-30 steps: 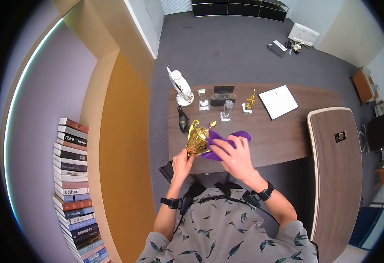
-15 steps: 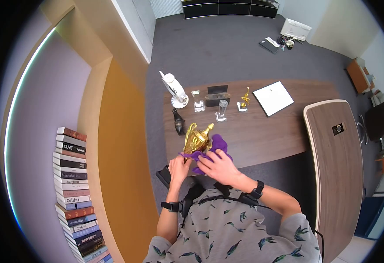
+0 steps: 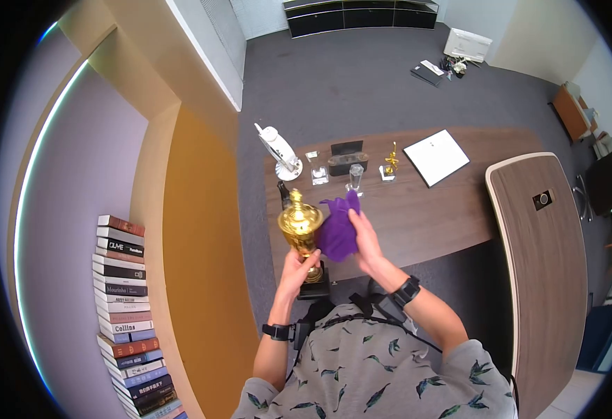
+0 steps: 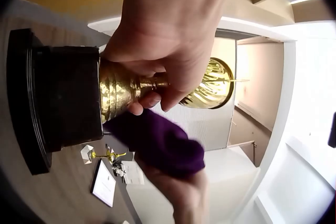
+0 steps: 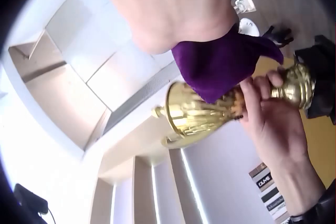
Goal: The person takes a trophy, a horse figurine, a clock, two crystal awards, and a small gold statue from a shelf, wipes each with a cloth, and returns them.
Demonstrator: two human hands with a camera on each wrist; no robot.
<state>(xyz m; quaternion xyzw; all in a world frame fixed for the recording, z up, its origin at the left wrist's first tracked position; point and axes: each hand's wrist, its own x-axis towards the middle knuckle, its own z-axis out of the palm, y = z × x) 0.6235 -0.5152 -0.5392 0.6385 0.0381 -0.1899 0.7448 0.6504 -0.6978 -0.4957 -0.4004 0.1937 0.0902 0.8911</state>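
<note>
A gold trophy cup (image 3: 300, 222) with a lid stands roughly upright, held above the near edge of the desk. My left hand (image 3: 296, 274) grips its narrow stem, thumb and fingers wrapped round it in the left wrist view. Below that hand is the trophy's black base (image 4: 68, 98). A purple cloth (image 3: 338, 234) hangs from my right hand (image 3: 369, 244), which holds it just right of the cup. Most of the right fingers are hidden by the cloth in the head view. In the right wrist view the cloth (image 5: 220, 64) overlaps the cup.
On the desk (image 3: 424, 216) stand a white trophy (image 3: 278, 152), a dark figurine (image 3: 284, 194), clear crystal awards (image 3: 356, 178), a small gold figure (image 3: 392, 162) and a white framed sheet (image 3: 436, 158). A bookshelf stack (image 3: 124, 290) is at left, a side table (image 3: 543, 279) at right.
The trophy has turned from a tilt to nearly upright, and its black base now shows. The right hand has drawn the cloth from around the lower cup to the cup's right side.
</note>
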